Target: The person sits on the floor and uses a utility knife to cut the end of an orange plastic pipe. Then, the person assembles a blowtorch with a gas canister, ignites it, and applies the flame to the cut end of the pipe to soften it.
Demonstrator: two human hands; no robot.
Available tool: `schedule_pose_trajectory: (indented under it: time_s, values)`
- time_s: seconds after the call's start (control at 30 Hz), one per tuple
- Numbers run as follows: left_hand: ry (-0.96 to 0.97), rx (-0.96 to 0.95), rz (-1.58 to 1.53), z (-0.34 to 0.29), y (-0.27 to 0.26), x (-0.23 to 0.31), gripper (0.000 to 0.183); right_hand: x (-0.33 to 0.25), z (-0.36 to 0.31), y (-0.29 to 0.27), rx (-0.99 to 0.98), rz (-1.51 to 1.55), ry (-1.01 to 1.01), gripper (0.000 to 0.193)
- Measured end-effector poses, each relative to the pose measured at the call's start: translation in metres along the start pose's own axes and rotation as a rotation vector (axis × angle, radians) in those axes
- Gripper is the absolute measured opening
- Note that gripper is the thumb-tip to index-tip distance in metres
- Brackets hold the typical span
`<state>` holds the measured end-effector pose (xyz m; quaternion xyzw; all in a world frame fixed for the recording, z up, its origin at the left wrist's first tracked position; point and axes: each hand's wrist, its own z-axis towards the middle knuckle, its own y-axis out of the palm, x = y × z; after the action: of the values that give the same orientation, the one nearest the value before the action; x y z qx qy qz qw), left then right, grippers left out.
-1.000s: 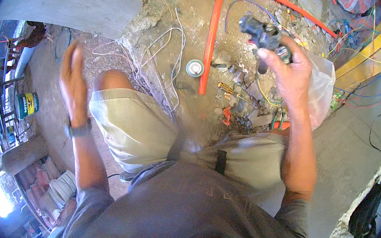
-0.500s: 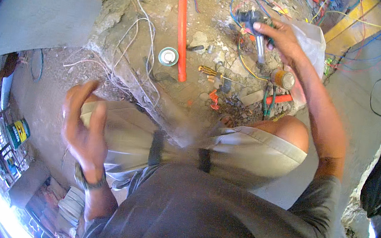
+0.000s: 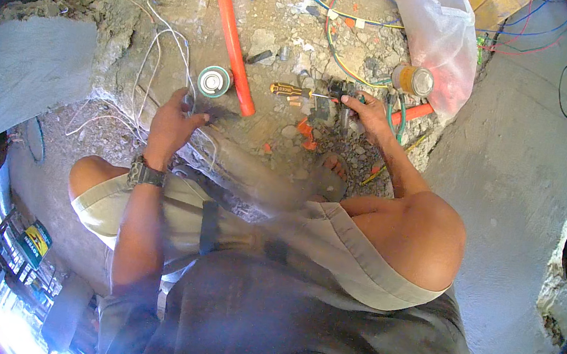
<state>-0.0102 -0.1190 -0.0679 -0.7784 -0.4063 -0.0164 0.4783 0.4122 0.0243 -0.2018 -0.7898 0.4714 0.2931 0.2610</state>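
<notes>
My right hand [image 3: 372, 117] is closed on a blowtorch head [image 3: 341, 89], black with a metal tube, held low over the rubble. Beside it lies a yellow-and-black screwdriver [image 3: 292, 90], and green-handled pliers [image 3: 401, 112] lie on its other side. My left hand [image 3: 173, 128] reaches forward with thumb and fingers apart, among thin white wires [image 3: 150, 57]. Whether it touches them I cannot tell. Just beyond its fingertips stands a round canister [image 3: 214, 82] with a green rim and a white top. Nothing shows in the left hand's grasp.
A long orange pipe [image 3: 231, 38] lies beside the canister. Past my right hand are a yellowish can [image 3: 413, 80], a translucent plastic bag [image 3: 439, 37] and coloured wires [image 3: 332, 29]. Orange scraps [image 3: 307, 134] lie on the rubble. A broken concrete edge [image 3: 242, 172] runs before my knees.
My left hand has moved forward and right, toward the canister. My right hand has brought the blowtorch head nearer and lower, beside the screwdriver. The view has shifted.
</notes>
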Motion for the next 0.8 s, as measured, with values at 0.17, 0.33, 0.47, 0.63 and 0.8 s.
schedule_pose_trajectory:
  time_s: [0.17,0.33,0.47,0.63,0.8]
  values:
    - [0.022,0.025,-0.161,0.016,0.033,-0.02,0.088,0.023,0.011,0.009,0.023,-0.045,-0.146,0.036]
    - [0.179,0.291,-0.058,0.013,0.051,-0.028,0.082,0.028,0.011,0.02,0.191,-0.4,-0.243,0.047]
    - [0.077,0.267,-0.148,-0.026,0.032,-0.005,0.068,0.036,0.0,0.017,0.493,-0.68,-0.853,0.044]
    - [0.44,0.159,-0.332,-0.059,0.002,0.056,0.027,-0.007,-0.034,0.031,0.233,-0.388,-0.598,0.045]
    - [0.808,0.161,-0.392,-0.036,-0.031,0.133,0.025,-0.111,-0.07,0.035,0.138,-0.546,-1.057,0.049]
